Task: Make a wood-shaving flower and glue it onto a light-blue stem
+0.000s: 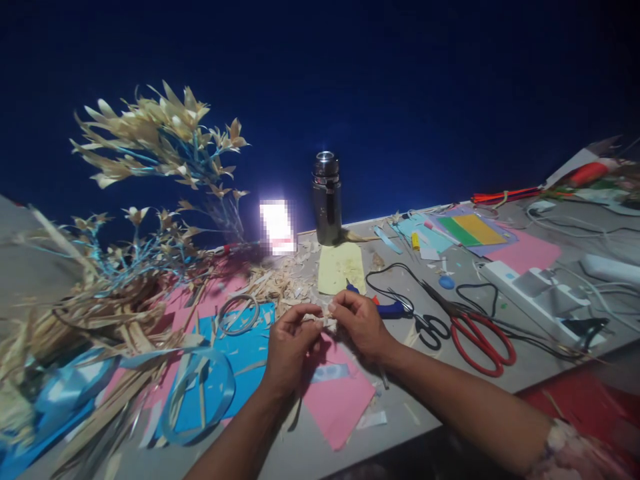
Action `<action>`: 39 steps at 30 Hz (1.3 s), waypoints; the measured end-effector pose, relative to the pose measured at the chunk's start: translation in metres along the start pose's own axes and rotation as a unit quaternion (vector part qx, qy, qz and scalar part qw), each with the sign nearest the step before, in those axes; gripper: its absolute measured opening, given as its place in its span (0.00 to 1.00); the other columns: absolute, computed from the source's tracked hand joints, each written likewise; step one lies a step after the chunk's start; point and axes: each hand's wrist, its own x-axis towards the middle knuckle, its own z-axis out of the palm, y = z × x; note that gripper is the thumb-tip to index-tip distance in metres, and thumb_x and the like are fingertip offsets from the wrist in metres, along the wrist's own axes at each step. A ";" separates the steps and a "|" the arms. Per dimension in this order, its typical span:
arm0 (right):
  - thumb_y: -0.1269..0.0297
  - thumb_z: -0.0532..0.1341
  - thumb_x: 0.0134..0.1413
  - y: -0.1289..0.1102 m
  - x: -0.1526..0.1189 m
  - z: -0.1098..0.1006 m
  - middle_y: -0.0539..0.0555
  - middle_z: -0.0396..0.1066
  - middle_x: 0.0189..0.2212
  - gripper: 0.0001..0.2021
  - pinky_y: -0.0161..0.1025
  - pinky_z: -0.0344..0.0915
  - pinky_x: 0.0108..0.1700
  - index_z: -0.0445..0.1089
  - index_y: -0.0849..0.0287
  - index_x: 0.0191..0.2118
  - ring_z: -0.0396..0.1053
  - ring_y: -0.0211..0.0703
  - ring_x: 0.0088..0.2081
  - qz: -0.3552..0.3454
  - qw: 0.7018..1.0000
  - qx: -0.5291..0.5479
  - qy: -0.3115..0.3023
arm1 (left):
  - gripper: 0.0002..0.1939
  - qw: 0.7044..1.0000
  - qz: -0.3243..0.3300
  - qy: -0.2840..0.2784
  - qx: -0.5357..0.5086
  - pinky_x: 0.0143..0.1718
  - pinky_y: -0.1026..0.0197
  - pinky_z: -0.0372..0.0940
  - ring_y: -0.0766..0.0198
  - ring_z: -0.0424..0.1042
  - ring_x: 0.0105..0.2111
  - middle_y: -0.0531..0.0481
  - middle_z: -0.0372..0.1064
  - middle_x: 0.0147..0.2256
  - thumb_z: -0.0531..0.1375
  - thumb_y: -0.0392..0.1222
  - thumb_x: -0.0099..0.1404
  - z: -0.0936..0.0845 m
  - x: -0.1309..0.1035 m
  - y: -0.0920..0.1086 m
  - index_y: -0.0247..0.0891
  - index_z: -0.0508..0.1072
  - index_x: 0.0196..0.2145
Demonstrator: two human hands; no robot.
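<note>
My left hand [295, 343] and my right hand [364, 328] meet at the fingertips over the table, both closed in a pinch. Between them is a small pale piece [327, 319], perhaps dried husk; the fingers cover most of it. Below lies a pink sheet [343, 410] with a translucent bluish strip [327, 373] across it. Just beyond my right hand, a blue glue gun [395, 310] rests partly hidden. A yellow sheet [341, 267] strewn with bits lies ahead of my fingers.
Red-handled scissors [483, 343] and black-handled scissors [433, 331] lie to the right, near a white power strip [540, 300] with cables. A dark flask [327, 203] stands behind. Husk flowers on blue stems [165, 143], ribbon [230, 393] and loose husks [125, 387] crowd the left.
</note>
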 end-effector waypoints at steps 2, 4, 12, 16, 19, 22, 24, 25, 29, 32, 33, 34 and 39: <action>0.57 0.63 0.55 -0.001 0.000 -0.002 0.46 0.62 0.22 0.11 0.34 0.55 0.28 0.67 0.58 0.27 0.57 0.36 0.25 -0.027 0.999 -0.029 -0.008 | 0.12 1.000 0.002 -0.007 0.008 0.20 0.65 0.62 0.69 0.63 0.17 0.56 0.68 0.21 0.69 0.44 0.57 -0.001 0.001 0.001 0.39 0.77 0.38; 0.59 0.62 0.56 -0.002 0.000 -0.004 0.47 0.64 0.22 0.10 0.35 0.57 0.29 0.68 0.58 0.27 0.59 0.38 0.26 -0.058 0.996 -0.067 -0.024 | 0.09 0.998 0.040 -0.006 0.041 0.21 0.65 0.62 0.69 0.65 0.20 0.53 0.70 0.25 0.69 0.43 0.56 -0.002 0.002 0.002 0.38 0.77 0.33; 0.60 0.60 0.61 -0.004 0.002 -0.008 0.51 0.75 0.31 0.10 0.38 0.64 0.39 0.76 0.58 0.36 0.70 0.43 0.34 -0.089 0.993 -0.078 -0.023 | 0.04 0.993 0.096 0.007 0.061 0.24 0.68 0.63 0.70 0.65 0.24 0.54 0.67 0.27 0.67 0.37 0.56 0.002 -0.001 0.008 0.37 0.75 0.27; 0.58 0.61 0.59 -0.004 0.004 -0.008 0.52 0.76 0.30 0.10 0.39 0.66 0.39 0.76 0.58 0.35 0.71 0.43 0.34 -0.062 0.997 -0.041 -0.015 | 0.06 0.997 0.067 0.039 0.001 0.21 0.69 0.60 0.71 0.61 0.19 0.58 0.65 0.22 0.67 0.37 0.57 0.007 -0.005 0.013 0.39 0.73 0.31; 0.55 0.62 0.59 -0.003 0.005 -0.008 0.52 0.74 0.28 0.12 0.35 0.63 0.31 0.75 0.59 0.33 0.67 0.39 0.28 -0.031 0.999 -0.009 -0.030 | 0.07 0.998 0.054 0.039 -0.006 0.17 0.70 0.55 0.73 0.57 0.16 0.61 0.61 0.18 0.67 0.41 0.58 0.008 -0.006 0.016 0.39 0.72 0.33; 0.55 0.63 0.58 -0.004 0.005 -0.007 0.51 0.73 0.27 0.12 0.34 0.61 0.28 0.75 0.59 0.33 0.66 0.38 0.27 -0.018 0.999 0.006 -0.050 | 0.09 0.997 0.063 0.049 0.009 0.16 0.70 0.54 0.73 0.57 0.15 0.60 0.62 0.17 0.68 0.42 0.56 0.008 -0.007 0.018 0.38 0.73 0.32; 0.56 0.64 0.56 -0.005 0.003 -0.007 0.50 0.73 0.27 0.11 0.34 0.62 0.30 0.75 0.59 0.34 0.67 0.39 0.28 -0.021 0.998 0.009 -0.064 | 0.11 0.997 0.065 0.052 0.011 0.17 0.70 0.54 0.73 0.58 0.15 0.59 0.65 0.18 0.69 0.43 0.54 0.009 -0.007 0.019 0.38 0.73 0.30; 0.55 0.64 0.56 -0.006 0.003 -0.007 0.50 0.73 0.27 0.11 0.34 0.61 0.30 0.75 0.59 0.35 0.67 0.39 0.28 -0.021 0.997 0.009 -0.071 | 0.11 0.997 0.063 0.048 0.013 0.17 0.70 0.54 0.73 0.59 0.15 0.58 0.65 0.18 0.70 0.44 0.54 0.009 -0.006 0.019 0.38 0.73 0.29; 0.46 0.61 0.59 -0.007 0.000 -0.009 0.50 0.70 0.24 0.20 0.33 0.55 0.26 0.74 0.60 0.30 0.62 0.37 0.25 -0.022 0.996 0.005 -0.088 | 0.10 0.996 0.076 0.031 0.030 0.19 0.68 0.58 0.70 0.63 0.18 0.56 0.69 0.21 0.69 0.43 0.55 0.005 -0.005 0.015 0.38 0.75 0.31; 0.41 0.60 0.59 -0.004 0.000 -0.011 0.49 0.68 0.22 0.24 0.32 0.51 0.24 0.74 0.61 0.29 0.57 0.35 0.22 -0.019 0.996 0.011 -0.086 | 0.06 0.991 0.111 0.025 0.069 0.24 0.66 0.62 0.67 0.67 0.22 0.54 0.71 0.24 0.68 0.41 0.57 0.001 -0.002 0.011 0.38 0.75 0.30; 0.41 0.60 0.59 -0.004 0.000 -0.011 0.50 0.68 0.22 0.24 0.32 0.50 0.23 0.74 0.61 0.30 0.56 0.34 0.21 -0.014 0.996 0.016 -0.082 | 0.06 0.990 0.115 0.023 0.082 0.23 0.66 0.62 0.68 0.67 0.22 0.54 0.71 0.24 0.68 0.41 0.57 0.000 -0.001 0.010 0.38 0.75 0.29; 0.42 0.60 0.59 -0.004 0.001 -0.010 0.50 0.68 0.22 0.24 0.32 0.49 0.22 0.74 0.61 0.30 0.54 0.33 0.20 -0.007 0.997 0.024 -0.077 | 0.05 0.989 0.114 0.021 0.092 0.23 0.67 0.61 0.68 0.66 0.22 0.54 0.70 0.24 0.67 0.41 0.58 -0.001 -0.001 0.009 0.38 0.75 0.29; 0.51 0.68 0.52 -0.008 0.002 -0.007 0.47 0.65 0.21 0.16 0.31 0.49 0.21 0.72 0.60 0.28 0.54 0.32 0.20 0.048 0.993 0.077 -0.074 | 0.06 0.992 0.091 0.026 0.087 0.21 0.65 0.61 0.67 0.65 0.20 0.54 0.70 0.23 0.67 0.41 0.55 0.000 -0.002 0.004 0.39 0.76 0.29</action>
